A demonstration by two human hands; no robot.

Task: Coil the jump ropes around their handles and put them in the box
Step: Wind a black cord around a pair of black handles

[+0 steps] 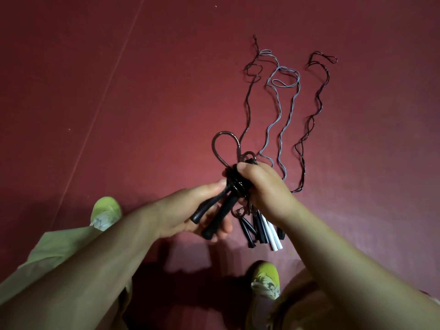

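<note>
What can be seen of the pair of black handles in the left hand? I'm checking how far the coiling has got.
The black handles are two slim, matte, rubbery-looking sticks held side by side, tilted, butt ends toward the person. The left hand grips them from below, thumb near the top. Several turns of dark rope are wound around their upper ends, where the right hand pinches the coil. A loose loop rises above; the rest trails onto the red floor.
</note>
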